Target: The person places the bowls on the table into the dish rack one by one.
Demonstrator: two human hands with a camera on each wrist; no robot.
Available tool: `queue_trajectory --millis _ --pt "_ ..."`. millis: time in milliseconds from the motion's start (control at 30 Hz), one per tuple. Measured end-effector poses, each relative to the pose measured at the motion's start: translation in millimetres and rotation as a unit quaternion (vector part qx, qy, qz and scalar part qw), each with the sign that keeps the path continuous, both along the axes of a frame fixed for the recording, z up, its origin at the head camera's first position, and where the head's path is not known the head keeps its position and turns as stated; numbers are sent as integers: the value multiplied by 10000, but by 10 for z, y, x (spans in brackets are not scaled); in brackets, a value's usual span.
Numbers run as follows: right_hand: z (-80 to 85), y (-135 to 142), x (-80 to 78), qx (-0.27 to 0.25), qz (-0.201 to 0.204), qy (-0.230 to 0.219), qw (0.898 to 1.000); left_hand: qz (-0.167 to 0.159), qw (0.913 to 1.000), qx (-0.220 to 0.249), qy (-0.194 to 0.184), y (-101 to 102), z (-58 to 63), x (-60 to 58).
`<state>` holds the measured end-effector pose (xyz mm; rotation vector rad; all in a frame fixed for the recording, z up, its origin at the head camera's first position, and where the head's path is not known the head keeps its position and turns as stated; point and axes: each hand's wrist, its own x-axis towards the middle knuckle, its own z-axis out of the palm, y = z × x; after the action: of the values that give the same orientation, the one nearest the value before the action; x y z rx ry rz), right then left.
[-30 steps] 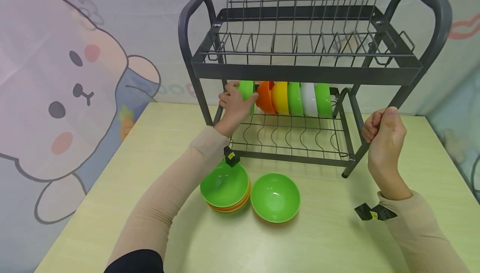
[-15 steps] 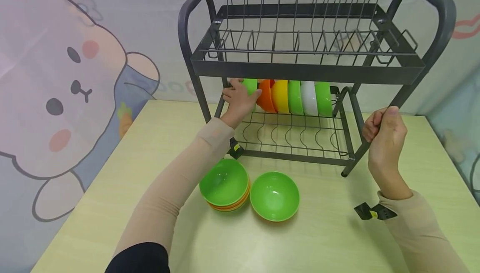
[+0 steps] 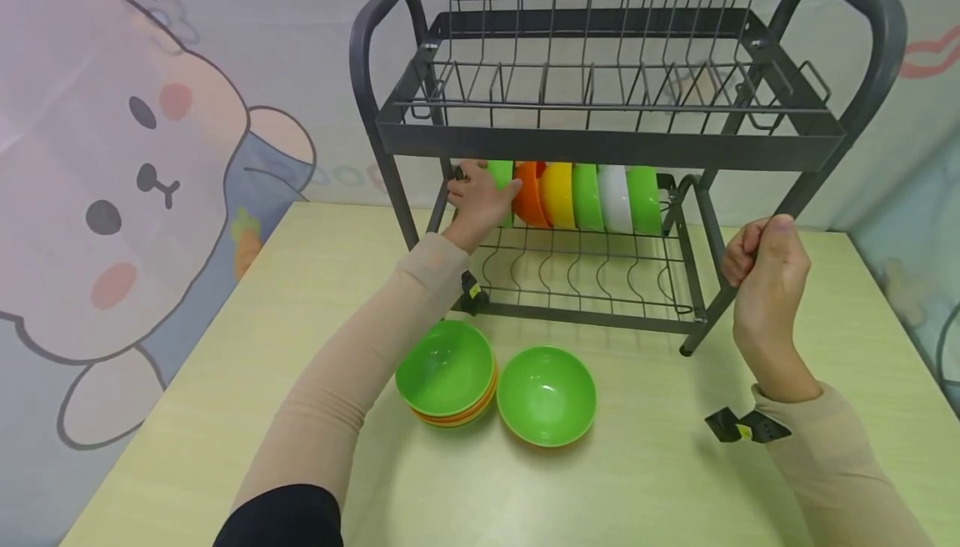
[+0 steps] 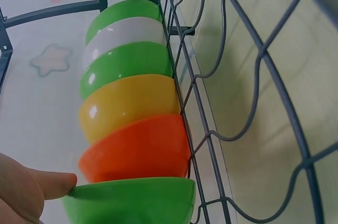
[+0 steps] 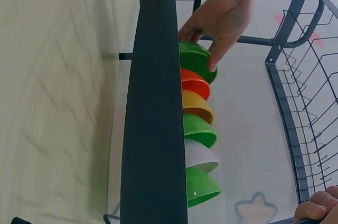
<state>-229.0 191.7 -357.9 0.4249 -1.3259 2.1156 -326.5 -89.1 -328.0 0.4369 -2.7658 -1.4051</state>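
Note:
My left hand (image 3: 480, 201) reaches into the lower tier of a dark grey two-tier dish rack (image 3: 600, 147). It grips a green bowl (image 4: 134, 200) by the rim, thumb on the side facing the row. That bowl stands on edge at the left end, close beside an orange bowl (image 3: 529, 197). Farther right, also on edge, come a yellow bowl (image 3: 557, 197), a second green bowl (image 3: 588, 197), a white bowl (image 3: 615, 201) and another green bowl (image 3: 644, 201). My right hand (image 3: 768, 280) holds the rack's right front leg, fingers curled round it.
In front of the rack, a stack of bowls with a green one (image 3: 446, 368) on top stands on the pale table (image 3: 637, 480). Beside it sits another green bowl (image 3: 547, 397) with an orange edge under it. A cartoon-printed cloth (image 3: 172, 197) hangs behind.
My left hand has shifted a little to the right with the green bowl, bringing it closer to the orange one. The right hand keeps its grip on the rack leg.

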Motion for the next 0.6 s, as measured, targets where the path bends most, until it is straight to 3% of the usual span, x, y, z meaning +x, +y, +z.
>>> queue_trajectory --millis 600 --pt "-6 11 2 181 -57 57 9998 -65 9997 -188 -141 19 -40 -91"
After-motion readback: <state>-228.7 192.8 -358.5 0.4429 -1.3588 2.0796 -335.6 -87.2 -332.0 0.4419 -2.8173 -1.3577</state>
